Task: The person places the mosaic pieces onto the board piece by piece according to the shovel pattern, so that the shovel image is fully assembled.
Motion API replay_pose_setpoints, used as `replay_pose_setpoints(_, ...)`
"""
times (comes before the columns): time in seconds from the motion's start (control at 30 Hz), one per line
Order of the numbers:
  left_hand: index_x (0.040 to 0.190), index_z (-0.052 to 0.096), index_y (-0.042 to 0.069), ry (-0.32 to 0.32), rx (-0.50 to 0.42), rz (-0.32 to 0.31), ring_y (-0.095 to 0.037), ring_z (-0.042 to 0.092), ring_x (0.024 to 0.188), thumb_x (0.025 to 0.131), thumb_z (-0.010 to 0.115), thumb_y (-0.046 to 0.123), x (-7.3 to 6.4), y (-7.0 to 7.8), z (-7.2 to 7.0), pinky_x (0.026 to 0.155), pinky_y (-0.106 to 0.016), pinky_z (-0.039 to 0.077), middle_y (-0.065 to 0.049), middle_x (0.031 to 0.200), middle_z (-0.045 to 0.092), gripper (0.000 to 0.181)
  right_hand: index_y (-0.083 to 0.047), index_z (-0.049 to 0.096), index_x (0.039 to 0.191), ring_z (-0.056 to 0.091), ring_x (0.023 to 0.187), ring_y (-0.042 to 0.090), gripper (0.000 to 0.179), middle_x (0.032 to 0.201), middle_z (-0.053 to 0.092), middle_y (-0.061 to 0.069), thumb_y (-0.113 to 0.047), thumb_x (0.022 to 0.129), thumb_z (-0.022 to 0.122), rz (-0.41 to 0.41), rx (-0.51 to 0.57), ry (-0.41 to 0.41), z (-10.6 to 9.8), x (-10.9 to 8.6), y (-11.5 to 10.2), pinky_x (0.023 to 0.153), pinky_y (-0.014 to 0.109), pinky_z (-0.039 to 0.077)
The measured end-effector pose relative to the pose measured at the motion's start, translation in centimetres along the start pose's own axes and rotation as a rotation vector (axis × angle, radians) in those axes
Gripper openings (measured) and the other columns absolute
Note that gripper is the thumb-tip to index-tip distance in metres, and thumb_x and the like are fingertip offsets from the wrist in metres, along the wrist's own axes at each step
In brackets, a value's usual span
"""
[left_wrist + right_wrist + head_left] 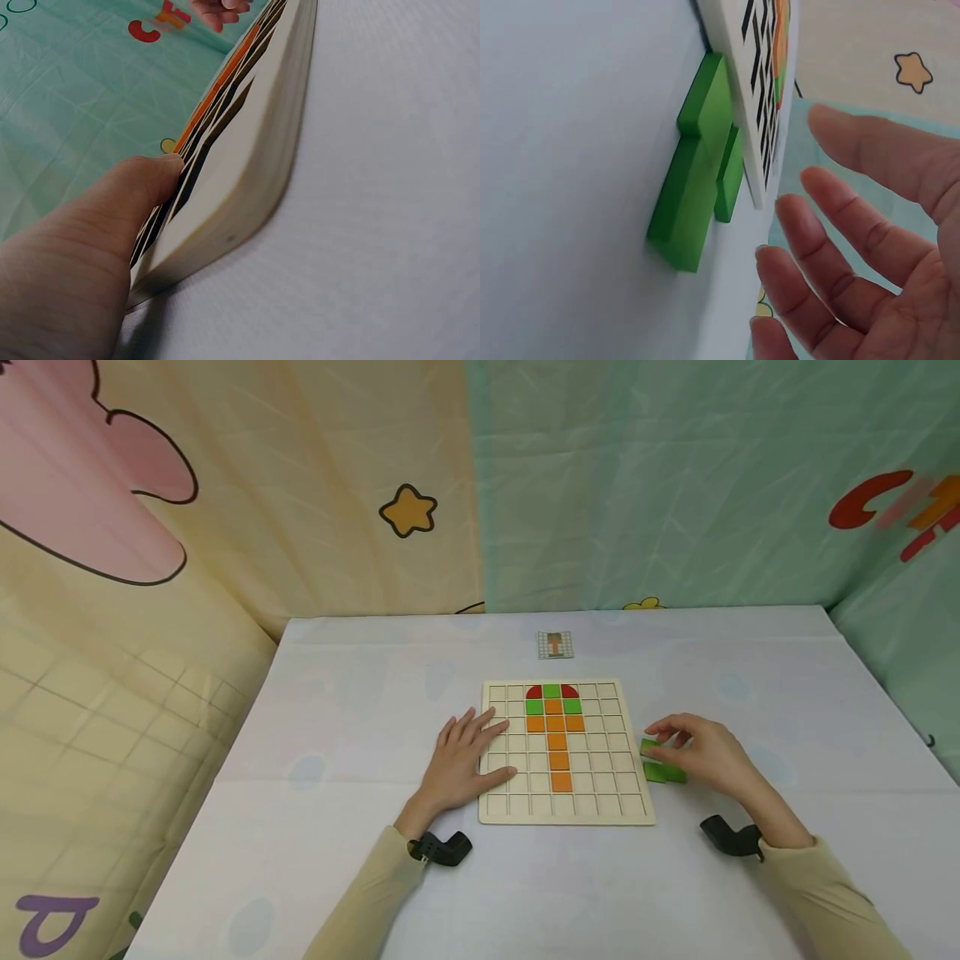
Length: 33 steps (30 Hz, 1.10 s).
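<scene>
My left hand (455, 767) rests with spread fingers on the left edge of a pale gridded board (607, 811); in the left wrist view its thumb (124, 196) lies over the board's face. Set into the grid are orange tiles (557, 742) in a column with a crossbar, green tiles (552, 691) near the top and two rounded red pieces (534, 692). Just right of the board, my right hand (708, 756) hovers over a few loose green tiles (694, 191). Its fingers (847, 217) are loosely bent and hold nothing, apart from the tiles in the right wrist view.
Behind the board lies a small card (555, 645) with a gridded picture of an orange and green shape. A white cloth covers the table (360, 693). Patterned curtains (660, 485) stand behind it and at the sides. Black cameras (446, 849) sit at both wrists.
</scene>
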<state>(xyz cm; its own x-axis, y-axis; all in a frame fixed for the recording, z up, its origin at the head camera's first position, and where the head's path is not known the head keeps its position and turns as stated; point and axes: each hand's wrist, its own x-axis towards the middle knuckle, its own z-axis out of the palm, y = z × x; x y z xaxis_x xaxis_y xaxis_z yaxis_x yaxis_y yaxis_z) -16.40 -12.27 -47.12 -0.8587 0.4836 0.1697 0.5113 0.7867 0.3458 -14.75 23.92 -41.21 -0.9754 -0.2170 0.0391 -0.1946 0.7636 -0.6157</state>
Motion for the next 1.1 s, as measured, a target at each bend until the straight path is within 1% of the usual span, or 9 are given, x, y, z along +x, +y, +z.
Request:
replay_pose_setpoints(0.13, 0.146, 0.040, 0.022, 0.005, -0.001, -0.001, -0.027, 0.012, 0.142, 0.087, 0.055, 0.058, 0.0, -0.1, 0.0, 0.112, -0.044, 0.003, -0.003, 0.154, 0.025, 0.071, -0.004, 0.069, 0.103, 0.054, 0.082, 0.023, 0.036, 0.091, 0.064, 0.005, -0.026, 0.077, 0.080, -0.012, -0.007, -0.029, 0.0, 0.2, 0.4, 0.066, 0.036, 0.042)
replay_pose_setpoints(0.33, 0.146, 0.039, 0.022, 0.001, 0.001, -0.004, -0.027, 0.011, 0.142, 0.087, 0.054, 0.059, 0.0, -0.1, 0.0, 0.112, -0.043, 0.002, -0.002, 0.154, 0.024, 0.071, -0.001, 0.069, 0.104, 0.054, 0.083, 0.025, 0.036, 0.092, 0.064, 0.008, -0.023, 0.078, 0.080, -0.021, -0.026, -0.033, 0.1, 0.3, 0.9, 0.070, 0.038, 0.043)
replay_pose_setpoints(0.5, 0.146, 0.039, 0.022, -0.005, -0.002, -0.004, -0.027, 0.011, 0.142, 0.087, 0.053, 0.059, 0.0, 0.0, -0.1, 0.112, -0.043, 0.001, -0.002, 0.155, 0.024, 0.071, 0.000, 0.069, 0.104, 0.050, 0.080, 0.023, 0.035, 0.094, 0.062, 0.009, -0.022, 0.079, 0.078, 0.007, -0.043, -0.054, 0.3, 0.5, 1.2, 0.065, 0.035, 0.041)
replay_pose_setpoints(0.67, 0.146, 0.039, 0.022, -0.002, 0.002, 0.000, -0.027, 0.011, 0.142, 0.087, 0.053, 0.059, 0.0, -0.1, 0.0, 0.112, -0.044, 0.002, -0.002, 0.155, 0.024, 0.071, -0.002, 0.071, 0.103, 0.048, 0.077, 0.020, 0.031, 0.094, 0.062, 0.008, -0.022, 0.080, 0.077, 0.030, -0.056, -0.057, 0.5, 0.6, 1.4, 0.061, 0.033, 0.038)
replay_pose_setpoints(0.87, 0.146, 0.038, 0.023, -0.009, -0.005, -0.009, -0.026, 0.009, 0.142, 0.087, 0.053, 0.059, 0.1, -0.1, 0.1, 0.112, -0.042, 0.000, -0.001, 0.155, 0.023, 0.071, -0.003, 0.071, 0.100, 0.046, 0.071, 0.019, 0.028, 0.088, 0.059, 0.005, -0.022, 0.080, 0.077, 0.050, -0.059, -0.055, 0.6, 0.7, 1.3, 0.057, 0.032, 0.036)
replay_pose_setpoints(0.97, 0.146, 0.039, 0.023, -0.007, -0.007, -0.011, -0.026, 0.009, 0.142, 0.087, 0.054, 0.058, 0.1, -0.1, 0.2, 0.112, -0.041, -0.001, -0.001, 0.155, 0.023, 0.071, -0.005, 0.070, 0.098, 0.047, 0.071, 0.018, 0.025, 0.087, 0.059, 0.004, -0.021, 0.080, 0.077, 0.047, -0.059, -0.057, 0.6, 0.7, 1.2, 0.057, 0.032, 0.037)
replay_pose_setpoints(1.1, 0.146, 0.039, 0.023, -0.008, -0.010, -0.013, -0.026, 0.009, 0.142, 0.087, 0.053, 0.059, 0.1, -0.1, 0.2, 0.112, -0.042, -0.001, -0.001, 0.155, 0.023, 0.071, -0.009, 0.066, 0.094, 0.050, 0.073, 0.017, 0.022, 0.089, 0.060, 0.003, -0.021, 0.079, 0.077, 0.015, -0.063, -0.052, 0.6, 0.7, 1.3, 0.058, 0.032, 0.038)
